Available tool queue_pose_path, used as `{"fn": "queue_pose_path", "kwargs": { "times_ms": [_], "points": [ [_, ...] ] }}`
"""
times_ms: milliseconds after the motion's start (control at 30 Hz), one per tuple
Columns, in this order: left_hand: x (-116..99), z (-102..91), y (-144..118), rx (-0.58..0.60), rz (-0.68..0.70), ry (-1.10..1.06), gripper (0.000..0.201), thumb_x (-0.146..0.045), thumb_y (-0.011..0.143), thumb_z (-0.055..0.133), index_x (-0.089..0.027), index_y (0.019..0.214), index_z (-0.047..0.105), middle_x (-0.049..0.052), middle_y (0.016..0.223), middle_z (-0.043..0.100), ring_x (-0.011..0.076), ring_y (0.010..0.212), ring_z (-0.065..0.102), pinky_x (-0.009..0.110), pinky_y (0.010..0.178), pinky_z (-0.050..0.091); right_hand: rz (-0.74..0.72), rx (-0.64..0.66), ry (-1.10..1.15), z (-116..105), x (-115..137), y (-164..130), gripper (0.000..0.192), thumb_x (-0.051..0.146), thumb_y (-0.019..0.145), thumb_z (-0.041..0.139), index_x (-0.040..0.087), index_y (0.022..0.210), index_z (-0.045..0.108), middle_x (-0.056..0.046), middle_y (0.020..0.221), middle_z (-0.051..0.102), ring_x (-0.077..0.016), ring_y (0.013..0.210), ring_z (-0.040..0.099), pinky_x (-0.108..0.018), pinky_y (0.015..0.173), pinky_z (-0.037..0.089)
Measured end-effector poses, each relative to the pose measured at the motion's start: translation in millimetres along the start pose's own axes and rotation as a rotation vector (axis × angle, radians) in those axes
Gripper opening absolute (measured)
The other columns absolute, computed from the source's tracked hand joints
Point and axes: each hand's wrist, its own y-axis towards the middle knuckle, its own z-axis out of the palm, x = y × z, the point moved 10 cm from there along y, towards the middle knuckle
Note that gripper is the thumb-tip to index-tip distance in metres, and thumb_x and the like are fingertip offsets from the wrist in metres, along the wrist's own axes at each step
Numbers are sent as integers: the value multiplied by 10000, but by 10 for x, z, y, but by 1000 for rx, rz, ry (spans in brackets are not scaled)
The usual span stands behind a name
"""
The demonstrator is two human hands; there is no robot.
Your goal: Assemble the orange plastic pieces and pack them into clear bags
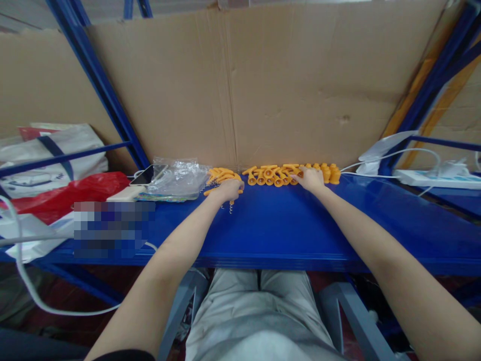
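Both my arms reach across a blue metal shelf [285, 225] to its back edge. My left hand [228, 190] is closed on an orange plastic corkscrew; its metal screw [231, 205] hangs below my fingers. A small heap of orange corkscrews [221, 175] lies just behind that hand. My right hand [311, 179] rests on a row of orange corkscrews [271, 175] lined up along the cardboard wall, with fingers touching one of them. More orange pieces [330, 173] stand to the right of that hand.
A cardboard sheet [263, 90] closes the back. Clear plastic bags [175, 180], a phone [145, 175] and a red bag [75, 193] lie to the left. A white power strip [432, 178] with cables sits at the right. Blue rack posts [108, 105] frame both sides.
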Motion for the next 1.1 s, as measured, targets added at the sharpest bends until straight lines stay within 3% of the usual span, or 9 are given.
{"fn": "queue_pose_path", "kwargs": {
  "times_ms": [133, 267, 400, 533, 767, 900, 1100],
  "points": [
    [-56, -26, 32, -121, -27, -87, 294, -72, 799, 547, -170, 1047, 671, 99, 1020, 727, 226, 973, 690, 301, 859, 533, 35, -62, 108, -90, -190, 66, 546, 465, 947, 472, 98, 1336, 586, -217, 1283, 649, -357, 1207, 570, -472, 978, 405],
    [-196, -97, 6, -199, -2, -120, 293, -52, 792, 496, -163, 1007, 662, 110, 1055, 709, 233, 990, 675, 324, 893, 532, 155, -153, 174, -272, -523, 66, 470, 278, 952, 419, 80, 1352, 566, -208, 1351, 605, -319, 1249, 544, -422, 1003, 409],
    [-273, -203, -49, -209, 15, -91, 304, -89, 824, 453, -144, 1030, 670, 140, 1125, 688, 250, 1031, 666, 342, 909, 527, 236, -99, 107, -286, -758, -15, 469, 153, 930, 372, 108, 1349, 579, -212, 1396, 564, -327, 1274, 512, -432, 1006, 407],
    [-248, -244, -87, -116, -7, -92, 355, -116, 789, 477, -189, 1077, 672, 103, 1126, 710, 252, 1039, 672, 333, 882, 524, 199, -57, 32, -188, -805, -37, 491, 161, 919, 374, 126, 1374, 555, -201, 1424, 537, -333, 1280, 493, -458, 1015, 390],
    [-273, -78, -185, 192, -43, -15, 286, -199, 697, 565, -218, 955, 685, 81, 962, 742, 266, 901, 693, 328, 763, 528, 168, 26, -82, 68, -874, 19, 481, 162, 836, 468, 86, 1298, 581, -252, 1319, 576, -353, 1195, 566, -445, 909, 452],
    [-233, -27, -191, 219, -85, -46, 272, -189, 693, 576, -216, 944, 678, 85, 913, 742, 270, 869, 696, 333, 744, 522, 227, 0, 6, 42, -940, 63, 454, 151, 838, 511, 89, 1282, 582, -252, 1277, 611, -341, 1163, 595, -411, 886, 476],
    [-319, -60, -161, 135, -17, -155, 247, -217, 778, 555, -207, 1007, 647, 40, 838, 736, 215, 793, 691, 278, 718, 505, 336, 192, 88, 221, -1027, 68, 293, 301, 837, 669, 130, 1074, 686, -168, 1066, 708, -304, 985, 665, -337, 745, 501]
  ]
}}
